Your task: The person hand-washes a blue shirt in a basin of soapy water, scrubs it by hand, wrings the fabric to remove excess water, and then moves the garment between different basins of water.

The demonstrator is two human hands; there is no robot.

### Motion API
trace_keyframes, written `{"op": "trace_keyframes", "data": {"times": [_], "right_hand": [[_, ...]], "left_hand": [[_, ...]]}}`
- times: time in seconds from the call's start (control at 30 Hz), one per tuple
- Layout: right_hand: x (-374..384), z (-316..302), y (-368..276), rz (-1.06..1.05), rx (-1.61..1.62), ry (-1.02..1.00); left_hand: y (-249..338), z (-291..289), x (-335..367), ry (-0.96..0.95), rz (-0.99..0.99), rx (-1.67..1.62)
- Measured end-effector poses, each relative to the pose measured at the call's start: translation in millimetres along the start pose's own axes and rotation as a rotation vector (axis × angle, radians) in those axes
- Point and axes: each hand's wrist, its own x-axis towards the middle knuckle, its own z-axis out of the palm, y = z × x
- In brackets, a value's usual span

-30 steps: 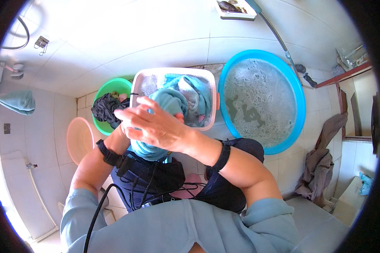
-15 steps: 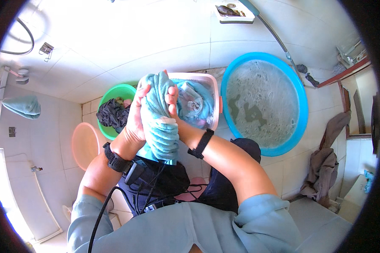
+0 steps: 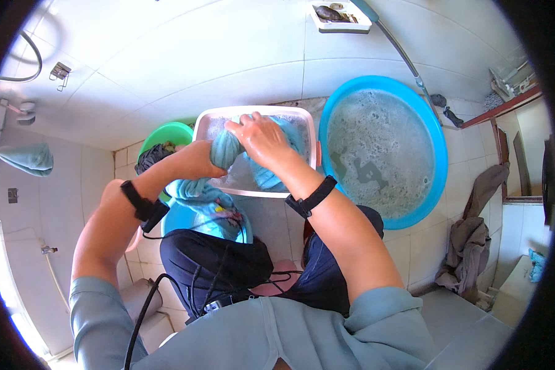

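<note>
A wet, light-blue plush towel [image 3: 226, 150] is bunched between my hands over a pink rectangular basin [image 3: 205, 115] of soapy water. My left hand [image 3: 197, 159] is wrapped round it, the thumb along its lower side. Against its right side my right hand [image 3: 260, 139] grips the cloth with curled fingers. More light-blue plush cloth [image 3: 268, 176] lies in the basin below my right hand. On the near side, a length with a coloured patch hangs from under my left hand into a smaller blue basin [image 3: 248, 233] by my knees.
A large blue tub [image 3: 438, 154] of sudsy water stands to the right. Left of the pink basin is a green basin [image 3: 166, 131] with dark clothes [image 3: 152, 157]; my left forearm partly hides a peach basin [image 3: 134, 242]. Brown cloth [image 3: 468, 246] hangs at the far right.
The twisted towel has come down from upright to low over the pink basin, now loosened and spread out. Its near end has dropped into the small blue basin. My elbows have moved apart.
</note>
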Motion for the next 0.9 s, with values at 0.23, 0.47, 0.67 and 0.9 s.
{"op": "trace_keyframes", "data": {"times": [0.23,0.47,0.67,0.9], "right_hand": [[-15,5,-24,0.501,0.253,-0.536],[-35,37,-19,0.906,0.541,-0.481],[-32,4,-23,0.741,0.457,-0.533],[-19,-35,-40,0.074,0.381,-0.083]], "left_hand": [[0,36,24,0.289,-0.01,0.477],[-4,55,60,0.434,0.005,0.491],[8,61,31,0.308,-0.052,0.295],[-17,36,-23,-0.669,0.171,-1.546]]}}
